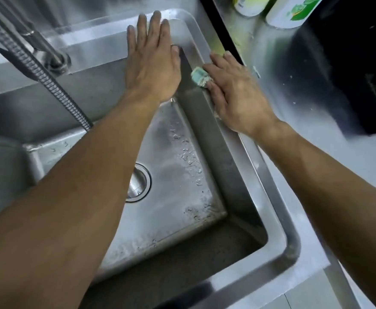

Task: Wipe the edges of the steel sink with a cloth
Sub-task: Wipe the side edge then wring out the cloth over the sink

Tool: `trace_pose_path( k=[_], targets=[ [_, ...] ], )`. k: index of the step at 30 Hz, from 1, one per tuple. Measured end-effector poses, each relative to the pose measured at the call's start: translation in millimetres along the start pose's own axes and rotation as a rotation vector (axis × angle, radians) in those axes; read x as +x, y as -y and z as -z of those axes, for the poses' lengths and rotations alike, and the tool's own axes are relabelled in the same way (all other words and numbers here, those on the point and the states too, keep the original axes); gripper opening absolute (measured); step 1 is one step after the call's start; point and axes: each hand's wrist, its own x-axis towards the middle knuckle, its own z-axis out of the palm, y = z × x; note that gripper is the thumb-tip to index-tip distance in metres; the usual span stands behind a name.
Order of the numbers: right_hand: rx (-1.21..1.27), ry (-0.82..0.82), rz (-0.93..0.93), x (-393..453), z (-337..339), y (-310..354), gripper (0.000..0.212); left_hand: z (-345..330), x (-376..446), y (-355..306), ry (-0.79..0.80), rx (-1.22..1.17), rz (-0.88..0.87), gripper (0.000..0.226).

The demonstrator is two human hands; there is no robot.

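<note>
The steel sink [278, 219] fills the middle of the view, its basin wet with droplets around the drain [139, 182]. My left hand [152, 61] lies flat with fingers spread against the sink's far inner wall, near the back right corner, holding nothing. My right hand [233, 92] rests on the sink's right rim and presses a small green and white cloth [200, 77] onto that edge; only a bunched end of the cloth shows beyond my fingers.
A steel tap with a ribbed flexible hose [49, 79] runs across the left side over the basin. Two bottles with green labels [291, 10] stand at the back right. The steel counter [305, 70] to the right carries scattered crumbs and a dark object [360, 63].
</note>
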Motion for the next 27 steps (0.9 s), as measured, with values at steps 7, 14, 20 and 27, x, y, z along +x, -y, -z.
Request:
trace_pose_path(
  k=[7, 14, 20, 27],
  targets=[
    [-0.089, -0.025, 0.068, 71.2, -4.6, -1.3, 0.042, -2.6, -2.3, 5.1, 0.019, 0.001, 0.066, 0.059],
    [-0.034, 0.165, 0.31, 51.0, 2.0, 18.1, 0.04, -0.8, -115.2, -16.2, 0.028, -0.422, 0.248, 0.056],
    [0.211, 0.389, 0.212, -9.7, -9.2, 83.6, 0.033, 61.6, -242.6, 27.9, 0.504, -1.163, 0.385, 0.029],
    [0.514, 0.669, -0.06, -0.9, -44.2, 115.0, 0.029, 77.5, -192.5, 116.8, -0.104, -0.977, 0.846, 0.018]
  ],
)
